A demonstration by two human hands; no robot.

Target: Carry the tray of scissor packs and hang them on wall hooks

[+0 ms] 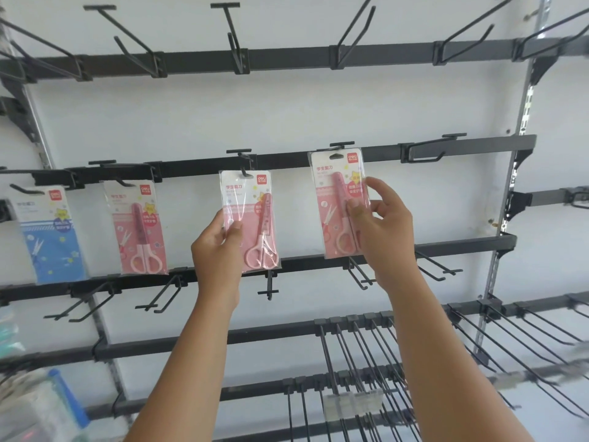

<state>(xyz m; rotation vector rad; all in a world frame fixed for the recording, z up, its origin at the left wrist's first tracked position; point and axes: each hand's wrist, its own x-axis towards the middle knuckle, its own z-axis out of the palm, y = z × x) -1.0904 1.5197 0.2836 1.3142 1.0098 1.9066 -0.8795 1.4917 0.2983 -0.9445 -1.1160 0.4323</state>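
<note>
Both of my forearms rise from the bottom edge of the frame toward the middle rail (382, 153) of the wall rack; my left hand (215, 247) sits just left of centre, my right hand (381, 224) right of centre.

Four scissor packs show along that rail: a blue pack (52, 234) at the far left, a pink pack (138, 228) beside it, hanging free of my hands, then the two I am touching. The centre pink pack (248, 218) has its hole over a hook (243, 170); the right pink pack (341, 202) sits with its top at the rail, under a hook tip (341, 144), though I cannot tell whether it is fully threaded. By my reckoning the hanging is partly done; many hooks in the upper rows, the right end of this rail and the lower rows stand bare. No tray is clearly in view; blurred things at the lower left of the frame cannot be made out, so how many packs remain I cannot say.

My left hand pinches the centre pack at its left edge, thumb (234, 228) on the front face, fingers behind; my right hand is half open, thumb on the front of the right pack, the other fingers loosely curled and spread by its right edge, steadying more than clamping it.
</note>
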